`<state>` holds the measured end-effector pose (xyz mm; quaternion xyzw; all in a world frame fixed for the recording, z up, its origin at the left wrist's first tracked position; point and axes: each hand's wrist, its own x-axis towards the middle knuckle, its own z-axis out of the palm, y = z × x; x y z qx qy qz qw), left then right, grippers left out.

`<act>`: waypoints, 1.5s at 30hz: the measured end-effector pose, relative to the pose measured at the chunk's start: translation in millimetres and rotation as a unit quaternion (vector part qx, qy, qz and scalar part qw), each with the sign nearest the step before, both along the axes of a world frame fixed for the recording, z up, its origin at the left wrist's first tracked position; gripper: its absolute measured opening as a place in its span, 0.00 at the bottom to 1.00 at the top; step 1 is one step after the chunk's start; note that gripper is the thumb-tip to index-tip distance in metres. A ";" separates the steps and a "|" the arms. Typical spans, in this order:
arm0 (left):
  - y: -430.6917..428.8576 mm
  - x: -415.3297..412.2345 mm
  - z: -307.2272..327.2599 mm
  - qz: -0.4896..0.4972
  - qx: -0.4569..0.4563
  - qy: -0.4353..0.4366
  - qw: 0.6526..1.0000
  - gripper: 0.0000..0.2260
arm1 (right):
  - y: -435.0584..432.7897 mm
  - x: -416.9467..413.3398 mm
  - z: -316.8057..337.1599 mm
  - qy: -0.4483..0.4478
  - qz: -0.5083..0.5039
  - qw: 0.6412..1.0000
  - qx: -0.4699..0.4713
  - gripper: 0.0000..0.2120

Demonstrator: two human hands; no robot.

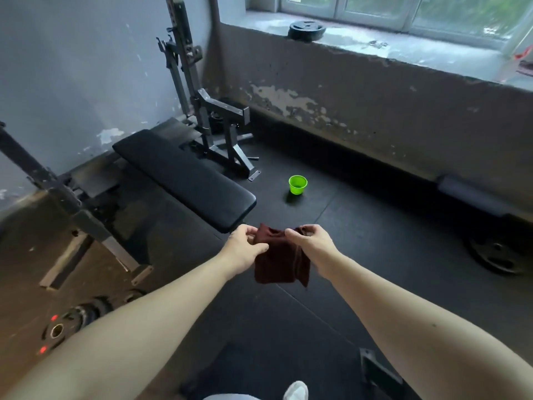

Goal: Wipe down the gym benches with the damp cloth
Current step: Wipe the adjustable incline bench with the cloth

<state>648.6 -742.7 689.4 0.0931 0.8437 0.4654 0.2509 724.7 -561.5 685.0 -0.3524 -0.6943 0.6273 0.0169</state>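
Head view: cloth held ready at the bench end

Left lies the black bench (184, 177). Just off its near end, the left hand (245, 249) pinches one top corner of the dark red cloth (281, 261) in its fingers and the right hand (313, 245) pinches the other, so it hangs in the air between them. A green cup (297, 184) stands on the floor beyond. Folding the cloth into a flat pad first, then wiping the surface lengthwise in overlapping passes, would likely serve best.

I see the black rubber-mat floor (375, 255) carrying most of it. 1 green cup (298, 184) stands upright on it, near the end of the black padded surface (184, 177) but apart from it. The metal rack frame (219, 134) stands on the floor beyond. 1 dark weight plate (496, 255) lies by the right wall, more plates (69, 321) at lower left. The window ledge (403, 50) bears 1 black disc (306, 28).
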 end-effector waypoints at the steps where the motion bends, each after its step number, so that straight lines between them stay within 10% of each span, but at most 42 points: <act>1: 19.3 -9.4 0.3 0.004 0.005 0.000 1.000 0.19 | 20.3 -7.2 0.2 0.000 0.003 1.000 -0.025 0.41; 7: 129.2 -83.8 -13.2 -0.017 -0.012 0.028 0.999 0.17 | 129.2 -68.0 -1.0 -0.009 0.038 0.998 -0.051 0.60; 15: 281.1 -244.2 -57.8 -0.049 -0.089 0.081 0.992 0.09 | 281.7 -229.0 -10.2 -0.059 0.096 0.989 0.097 0.40; 29: 475.4 -529.8 -84.2 -0.021 0.000 -0.067 0.998 0.12 | 485.4 -523.1 -18.0 -0.101 0.154 0.968 0.172 0.33; 45: 625.1 -641.1 -263.6 0.239 -0.032 -0.191 0.951 0.14 | 641.2 -754.8 -247.3 -0.125 0.426 0.880 0.165 0.31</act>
